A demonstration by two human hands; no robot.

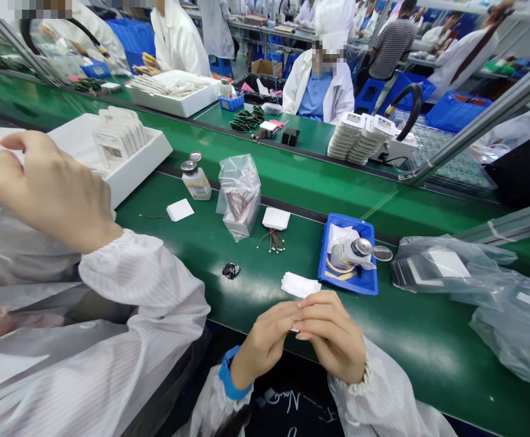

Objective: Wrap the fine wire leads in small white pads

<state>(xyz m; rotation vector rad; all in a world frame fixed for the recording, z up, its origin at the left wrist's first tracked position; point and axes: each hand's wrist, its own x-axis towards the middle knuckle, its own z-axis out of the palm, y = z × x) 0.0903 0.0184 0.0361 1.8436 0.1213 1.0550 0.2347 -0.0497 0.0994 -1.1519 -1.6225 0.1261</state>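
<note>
My left hand (267, 340), with a blue band at the wrist, and my right hand (332, 334) meet at the near edge of the green bench (419, 340). Their fingertips pinch together on a small white piece (294, 329), mostly hidden by the fingers. Just beyond them lies a white folded wipe (300, 284). A blue tray (368, 280) with a white dispenser bottle (353, 252) and a metal cap stands a little farther to the right.
A co-worker's hand (50, 188) and white sleeve fill the left, near a white box of cards (158, 152). On the bench are a small bottle (196, 181), a bag of wires (240, 194), white pads, loose wire leads (271, 241) and plastic bags (474, 273). People in white coats work behind.
</note>
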